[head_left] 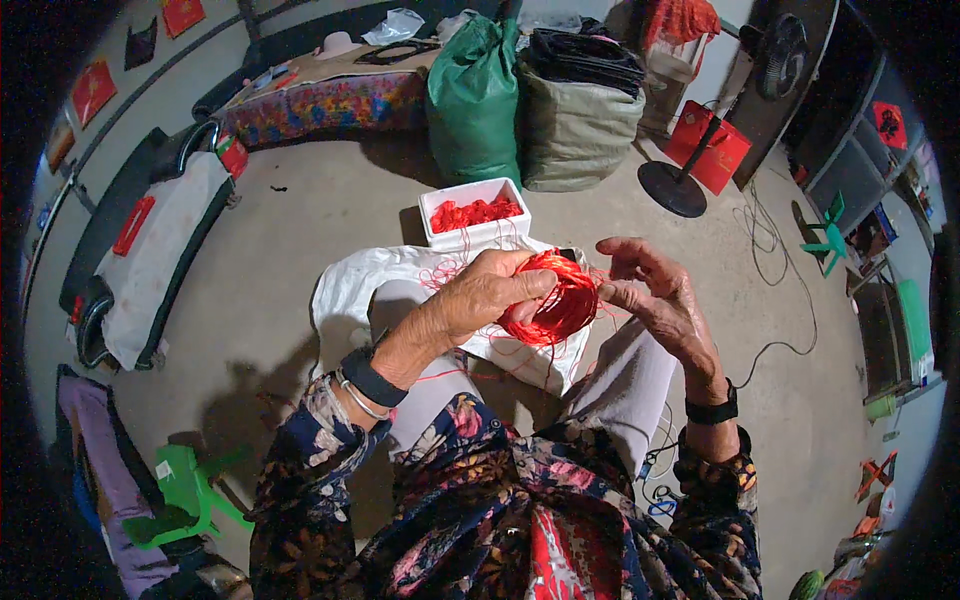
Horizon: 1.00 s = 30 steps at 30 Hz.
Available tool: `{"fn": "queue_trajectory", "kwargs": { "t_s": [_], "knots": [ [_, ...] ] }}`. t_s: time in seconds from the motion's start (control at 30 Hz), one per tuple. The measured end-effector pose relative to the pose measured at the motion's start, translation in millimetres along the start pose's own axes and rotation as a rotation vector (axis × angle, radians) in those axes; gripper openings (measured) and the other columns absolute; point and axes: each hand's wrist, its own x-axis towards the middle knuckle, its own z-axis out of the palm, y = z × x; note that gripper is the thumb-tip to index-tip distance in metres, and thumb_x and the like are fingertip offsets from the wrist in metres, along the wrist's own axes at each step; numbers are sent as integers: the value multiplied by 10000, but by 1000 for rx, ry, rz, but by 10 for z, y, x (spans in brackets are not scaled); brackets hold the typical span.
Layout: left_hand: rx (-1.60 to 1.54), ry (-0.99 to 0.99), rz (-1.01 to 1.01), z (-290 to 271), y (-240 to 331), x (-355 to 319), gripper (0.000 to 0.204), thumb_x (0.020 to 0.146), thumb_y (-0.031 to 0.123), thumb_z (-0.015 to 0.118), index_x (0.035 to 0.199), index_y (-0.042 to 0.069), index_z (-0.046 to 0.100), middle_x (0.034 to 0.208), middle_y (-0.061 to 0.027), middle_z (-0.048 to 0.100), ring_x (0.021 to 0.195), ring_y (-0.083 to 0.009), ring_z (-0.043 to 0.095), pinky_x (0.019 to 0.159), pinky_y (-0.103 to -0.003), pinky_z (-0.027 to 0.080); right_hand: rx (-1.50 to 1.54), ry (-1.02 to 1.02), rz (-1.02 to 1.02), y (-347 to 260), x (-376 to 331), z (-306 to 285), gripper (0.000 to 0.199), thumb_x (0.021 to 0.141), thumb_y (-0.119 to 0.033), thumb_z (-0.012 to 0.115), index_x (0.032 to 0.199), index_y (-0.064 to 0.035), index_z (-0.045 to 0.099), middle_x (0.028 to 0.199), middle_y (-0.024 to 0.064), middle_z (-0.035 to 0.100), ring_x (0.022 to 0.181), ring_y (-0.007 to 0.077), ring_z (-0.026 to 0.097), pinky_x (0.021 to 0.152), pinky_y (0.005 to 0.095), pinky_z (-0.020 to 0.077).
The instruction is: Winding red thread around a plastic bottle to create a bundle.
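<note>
A round coil of shiny red cord (572, 318) is held up in front of me, above my knees. My left hand (490, 295) is closed on its left side, with the thumb along the near top of the loops. At the coil's right edge is my right hand (655, 290), its thumb close to the strands and its fingers curved and apart. Whether the thumb touches the cord is hard to make out. Thin red strands trail from the coil over a white cloth (350, 285) across my lap. Beyond it stands a white foam box (478, 238) holding tangled red cord (475, 212).
A green sack (473, 105) and a beige sack (580, 135) stand behind the box. A standing fan (672, 188) is at the far right, with a cable on the floor. A green stool (185, 490) is at the lower left, a dark sofa (120, 270) along the left.
</note>
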Motion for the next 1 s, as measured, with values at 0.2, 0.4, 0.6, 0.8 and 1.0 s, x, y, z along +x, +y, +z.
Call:
{"fn": "queue_trajectory", "kwargs": {
  "t_s": [0.2,0.4,0.6,0.8,1.0],
  "knots": [
    [188,-73,6,43,6,-42,334,946,362,587,971,32,622,649,45,509,563,-42,464,515,-213,387,-289,-236,-79,-265,13,110,451,830,-176,721,1205,24,570,942,108,682,877,173,644,797,314,515],
    [340,-75,-11,153,151,-66,336,946,387,582,945,53,616,627,37,509,572,-52,482,511,-233,396,-275,-320,-118,-217,59,82,404,852,-168,692,1179,38,574,977,154,695,894,221,678,772,327,531],
    [372,-179,-2,64,99,-84,342,948,390,578,890,53,591,623,32,514,575,-61,485,521,-252,406,-236,-370,-108,-299,47,173,397,823,-193,709,1136,21,593,906,177,686,811,242,667,720,358,512],
    [308,-189,-11,81,31,-25,331,950,376,581,909,48,602,642,25,530,583,-58,496,523,-243,404,-446,-322,-209,3,104,130,295,827,-167,667,1044,15,582,779,177,628,714,263,614,656,389,476],
    [176,-221,-42,56,25,-24,346,940,378,598,953,34,636,658,28,535,580,-57,498,527,-231,402,-363,-369,-163,-36,112,77,223,863,-188,649,896,6,545,680,112,537,633,214,484,592,363,419]
  ]
}}
